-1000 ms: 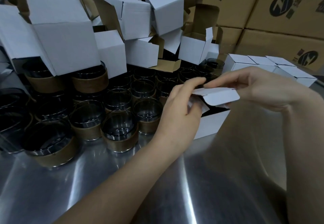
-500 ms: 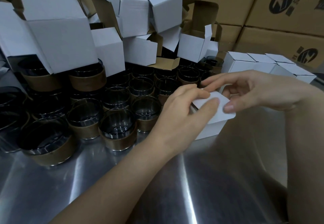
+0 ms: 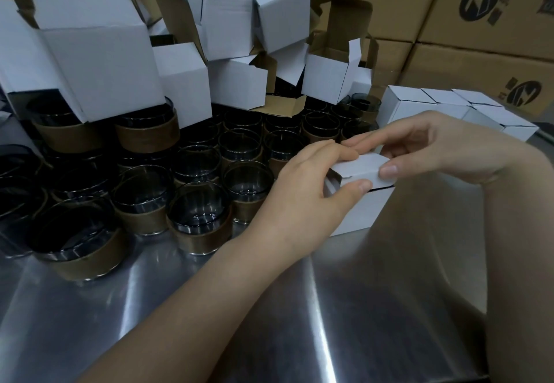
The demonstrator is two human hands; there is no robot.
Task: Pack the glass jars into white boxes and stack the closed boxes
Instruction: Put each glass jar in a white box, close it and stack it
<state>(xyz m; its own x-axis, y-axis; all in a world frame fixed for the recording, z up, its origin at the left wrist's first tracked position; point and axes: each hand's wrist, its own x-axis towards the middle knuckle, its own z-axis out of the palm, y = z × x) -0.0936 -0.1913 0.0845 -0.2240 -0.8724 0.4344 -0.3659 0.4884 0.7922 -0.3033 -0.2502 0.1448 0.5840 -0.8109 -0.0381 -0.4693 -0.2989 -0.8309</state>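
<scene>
The small white cardboard box (image 3: 364, 212) stands on the brushed steel tabletop (image 3: 209, 322), directly beneath both sets of fingertips; its white top flap (image 3: 362, 167) is folded down almost flat, with a thin dark gap showing under the front edge; what the box holds cannot be seen. The left hand (image 3: 305, 194) grips the box's left side; its thumb presses the front lip of the flap while its curled fingers lie over the flap's top, so the flap is pinched between them. The right hand (image 3: 434, 146) comes in from the other side; its thumb tip presses the flap's front right edge and its bent fingers reach over the far side; the fingertips of the two hands touch above the flap.

Just beyond the left knuckles stand many clear glass jars with brown bands (image 3: 199, 223), packed close together, mouths up; above and behind them is a heap of open white boxes with brown insides (image 3: 99, 62), tilted at various angles, some resting on jar rims. Just behind the right fingers a row of closed white boxes (image 3: 419, 104) sits side by side; beyond those, large brown corrugated cartons (image 3: 479, 14) with dark printed logos are stacked.
</scene>
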